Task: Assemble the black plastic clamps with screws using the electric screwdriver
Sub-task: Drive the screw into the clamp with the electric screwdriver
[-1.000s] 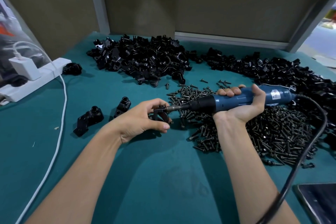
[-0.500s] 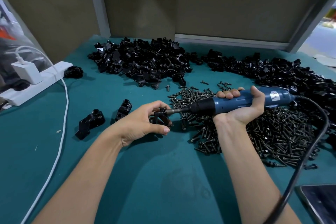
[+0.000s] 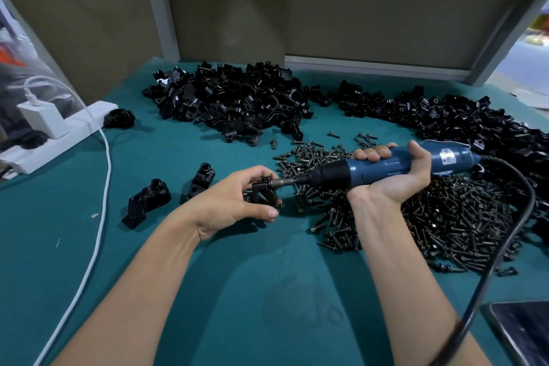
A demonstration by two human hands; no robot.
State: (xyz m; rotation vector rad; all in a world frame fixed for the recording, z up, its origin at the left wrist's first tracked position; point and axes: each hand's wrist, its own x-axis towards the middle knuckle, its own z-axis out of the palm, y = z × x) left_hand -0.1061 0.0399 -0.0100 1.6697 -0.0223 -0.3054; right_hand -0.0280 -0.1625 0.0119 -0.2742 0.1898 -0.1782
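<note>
Clamp [image 3: 264, 191], black plastic, over the middle of the counter [image 3: 237, 291], pinched in the left hand [image 3: 237, 202]; screwdriver [image 3: 377, 170], gripped whole in the right hand [image 3: 395, 180], lies level left-to-right, bit meeting the clamp's top from the right; screws [image 3: 445, 223] heaped toward the right edge.

teal green felt table top [image 3: 225, 291], glossy black plastic clamps [image 3: 231, 98], dark metal screws [image 3: 445, 223], blue-bodied electric screwdriver [image 3: 395, 165], white power strip [image 3: 59, 134] far left

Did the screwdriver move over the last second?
No. The electric screwdriver stays put: its tip is on the held clamp in the left hand, the same gap right of the nearest loose clamp.
</note>
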